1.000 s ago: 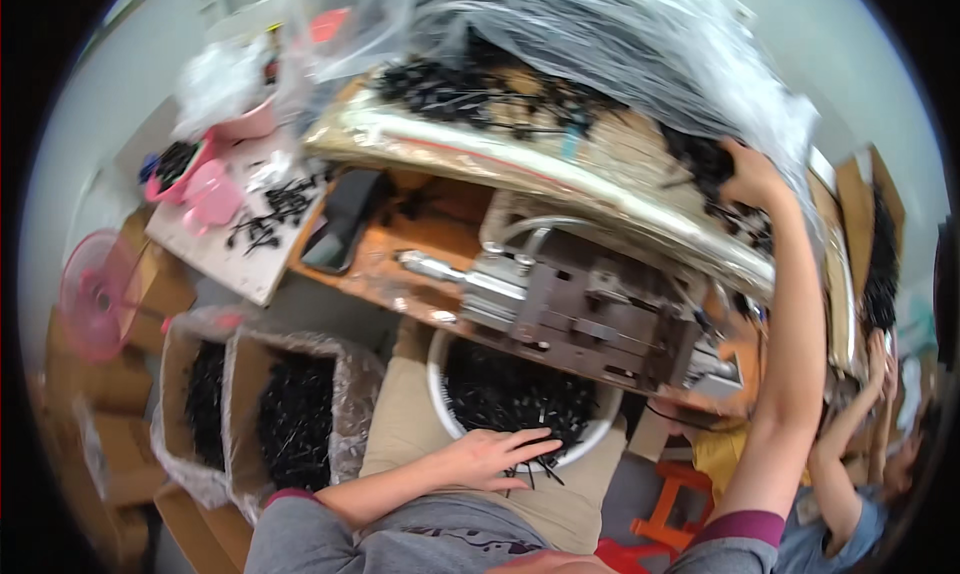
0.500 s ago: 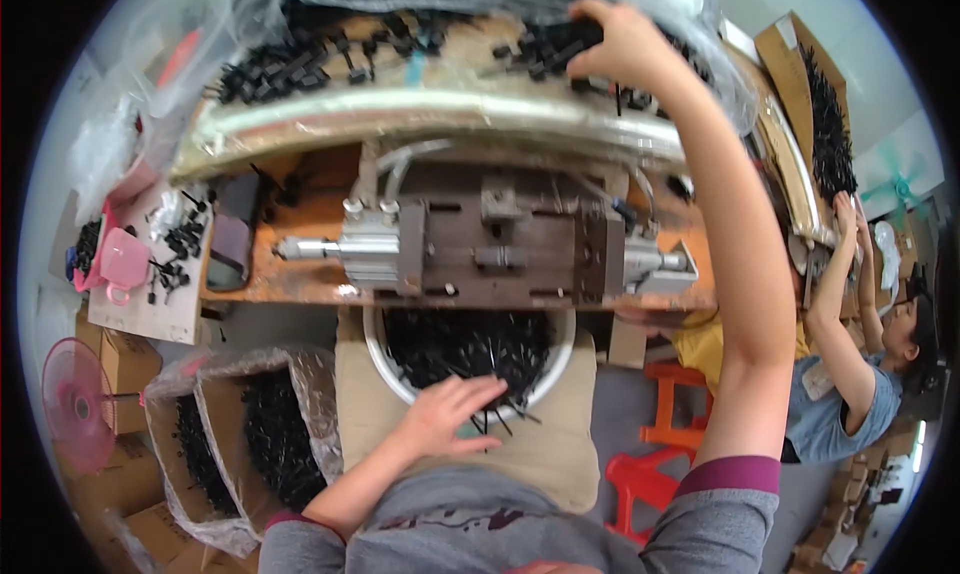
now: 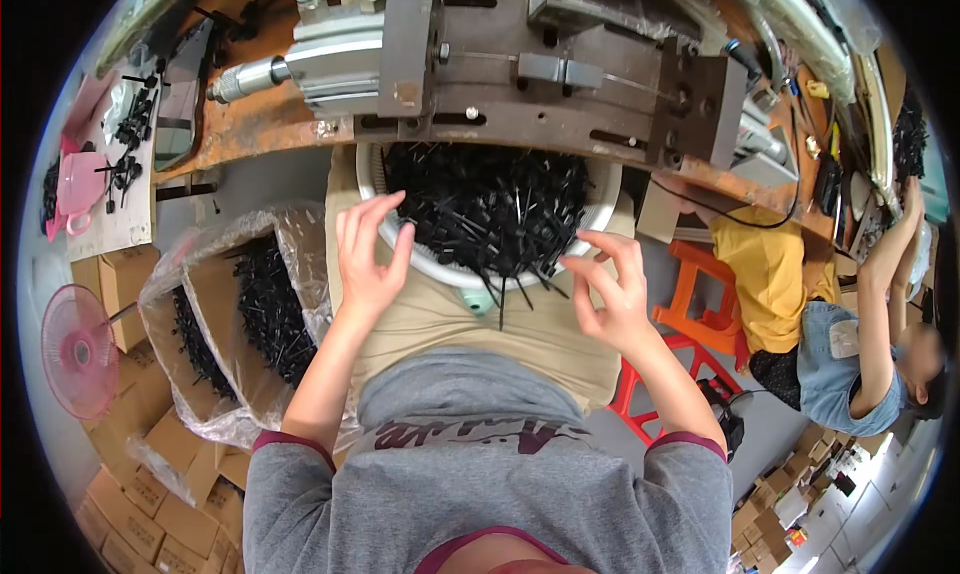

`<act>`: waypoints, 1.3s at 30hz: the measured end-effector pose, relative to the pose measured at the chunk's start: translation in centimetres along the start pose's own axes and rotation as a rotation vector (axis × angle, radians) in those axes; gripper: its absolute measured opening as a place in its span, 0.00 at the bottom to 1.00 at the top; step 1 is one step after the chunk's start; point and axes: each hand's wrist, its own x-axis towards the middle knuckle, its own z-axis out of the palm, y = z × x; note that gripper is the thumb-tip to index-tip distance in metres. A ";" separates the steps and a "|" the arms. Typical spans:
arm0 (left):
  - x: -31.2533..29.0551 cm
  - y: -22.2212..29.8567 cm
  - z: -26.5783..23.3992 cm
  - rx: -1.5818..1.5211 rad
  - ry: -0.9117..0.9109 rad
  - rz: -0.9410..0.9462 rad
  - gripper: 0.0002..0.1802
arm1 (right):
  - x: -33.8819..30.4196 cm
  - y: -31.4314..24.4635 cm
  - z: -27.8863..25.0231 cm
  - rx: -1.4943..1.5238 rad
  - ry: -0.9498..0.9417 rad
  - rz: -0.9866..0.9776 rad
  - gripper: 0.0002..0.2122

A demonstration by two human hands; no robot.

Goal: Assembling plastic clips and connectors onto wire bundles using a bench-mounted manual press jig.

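On my lap sits a white basin [image 3: 609, 207] heaped with thin black stick-like parts with thicker ends [image 3: 490, 204]. Several of them poke out over its near rim. My left hand [image 3: 372, 259] hovers by the basin's left rim, thumb and fingers apart and nothing between them. At the right rim is my right hand [image 3: 612, 292], its fingers bent but spaced apart, tips beside the heap; I see no part held. Beyond the basin, a metal clamping fixture [image 3: 540, 69] with cylinders at both ends is mounted on the wooden bench [image 3: 270, 139].
Plastic-lined boxes [image 3: 265, 314] of black parts stand at left, near a pink fan [image 3: 80, 349] and stacked cartons [image 3: 180, 514]. Red and orange stools [image 3: 690, 294] are at right. A co-worker [image 3: 850, 364] in a blue top reaches toward another bench there.
My right hand has come down from the parts pile on the far shelf to the basin's right rim. My left hand has moved to the left rim. The view has tilted down.
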 end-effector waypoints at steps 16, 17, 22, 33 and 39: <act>-2.1 3.3 5.9 -0.047 -0.348 0.163 0.15 | 3.8 4.1 7.8 -0.094 -0.152 -0.262 0.32; -1.6 3.5 5.9 -0.070 -0.300 0.112 0.15 | 4.1 4.1 7.8 -0.023 -0.132 -0.203 0.33; 2.2 3.5 5.8 -0.155 -0.221 -0.138 0.13 | 6.7 4.7 8.6 0.124 0.002 -0.083 0.31; 4.7 3.0 2.7 -0.137 -0.210 -0.296 0.22 | 9.2 4.6 10.1 0.021 -0.010 0.096 0.28; 3.5 0.2 -2.1 -0.012 -0.056 -0.537 0.27 | 9.8 3.5 8.9 -0.006 -0.024 0.265 0.31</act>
